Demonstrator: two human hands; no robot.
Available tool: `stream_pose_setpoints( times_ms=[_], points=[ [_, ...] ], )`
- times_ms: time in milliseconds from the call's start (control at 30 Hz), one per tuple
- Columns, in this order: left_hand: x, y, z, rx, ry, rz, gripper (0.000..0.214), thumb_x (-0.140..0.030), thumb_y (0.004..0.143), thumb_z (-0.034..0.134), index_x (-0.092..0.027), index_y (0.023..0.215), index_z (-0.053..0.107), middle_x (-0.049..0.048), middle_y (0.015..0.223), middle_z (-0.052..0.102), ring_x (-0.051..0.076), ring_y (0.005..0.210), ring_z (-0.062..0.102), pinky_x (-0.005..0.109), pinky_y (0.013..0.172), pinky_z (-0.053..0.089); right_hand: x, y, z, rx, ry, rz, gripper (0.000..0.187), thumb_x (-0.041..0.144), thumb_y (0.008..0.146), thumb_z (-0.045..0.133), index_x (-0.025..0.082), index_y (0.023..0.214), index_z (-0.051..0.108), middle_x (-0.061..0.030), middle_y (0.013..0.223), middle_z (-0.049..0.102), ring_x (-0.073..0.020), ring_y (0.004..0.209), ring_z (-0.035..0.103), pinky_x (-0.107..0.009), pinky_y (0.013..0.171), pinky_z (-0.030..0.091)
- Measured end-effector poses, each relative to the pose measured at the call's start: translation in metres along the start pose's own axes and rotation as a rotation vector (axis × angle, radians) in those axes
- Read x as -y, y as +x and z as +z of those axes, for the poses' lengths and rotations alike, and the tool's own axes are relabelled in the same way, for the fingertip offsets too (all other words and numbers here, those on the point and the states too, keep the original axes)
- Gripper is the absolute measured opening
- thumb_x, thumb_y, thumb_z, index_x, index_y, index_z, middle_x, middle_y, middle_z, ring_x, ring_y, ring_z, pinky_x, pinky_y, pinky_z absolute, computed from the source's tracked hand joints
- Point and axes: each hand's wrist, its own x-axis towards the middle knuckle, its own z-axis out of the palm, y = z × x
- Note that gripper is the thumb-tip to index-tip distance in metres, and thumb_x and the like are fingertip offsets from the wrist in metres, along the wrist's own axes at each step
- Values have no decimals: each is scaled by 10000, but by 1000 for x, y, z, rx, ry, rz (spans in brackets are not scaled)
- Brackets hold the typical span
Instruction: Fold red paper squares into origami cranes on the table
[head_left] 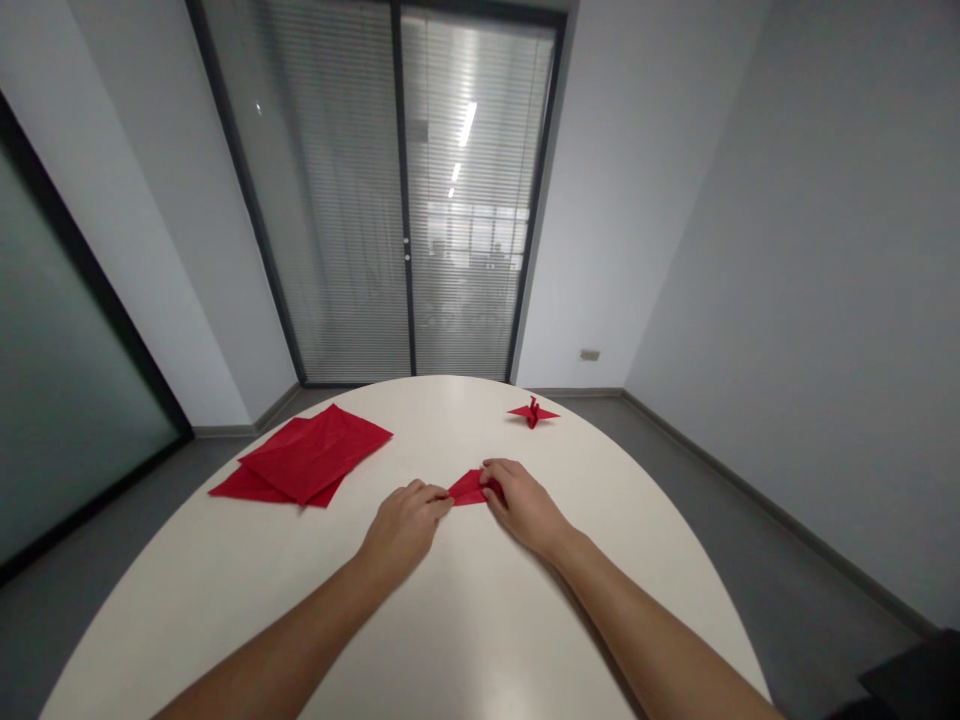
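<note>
A small piece of folded red paper (468,488) lies at the middle of the white table, between my two hands. My left hand (409,515) grips its pointed left end, fingers closed together. At the other end my right hand (521,500) pinches the paper between thumb and fingers. Part of the paper's right side is hidden under those fingers. Beyond my right hand stands a finished red origami crane (533,413), its wings spread, touched by neither hand.
Several red paper sheets (315,455) lie overlapped on the table's left side. The white table (480,610) has a rounded far edge. Behind it are a glass partition with blinds (472,300) and grey-white walls. A dark object (915,680) shows at the lower right corner.
</note>
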Motion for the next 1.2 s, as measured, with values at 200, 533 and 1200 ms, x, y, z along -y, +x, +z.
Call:
stream_pose_setpoints(
  times_ms=[200, 533, 1200],
  points=[
    [0, 1, -4, -4, 23, 7, 315, -47, 893, 516, -203, 1059, 734, 65, 1095, 727, 250, 1002, 614, 416, 875, 500, 18, 2, -3, 30, -179, 11, 144, 135, 901, 552, 204, 896, 679, -65, 940, 668, -212, 910, 588, -324, 831, 441],
    [-10, -4, -14, -48, -200, 176, 312, -57, 821, 499, -193, 1030, 686, 61, 948, 675, 235, 964, 580, 427, 960, 467, 17, 0, -8, 72, -135, -37, 142, 188, 922, 576, 216, 934, 714, -37, 942, 723, -194, 904, 621, -314, 846, 422],
    [-4, -4, 0, 65, -252, 143, 505, -93, 928, 415, -216, 1404, 529, 68, 1482, 534, 211, 1378, 471, 486, 1174, 352, 5, -5, -11, 195, 49, -125, 403, 349, 750, 770, 200, 1105, 650, -126, 1284, 651, -293, 1193, 599, -447, 1045, 426]
  ],
)
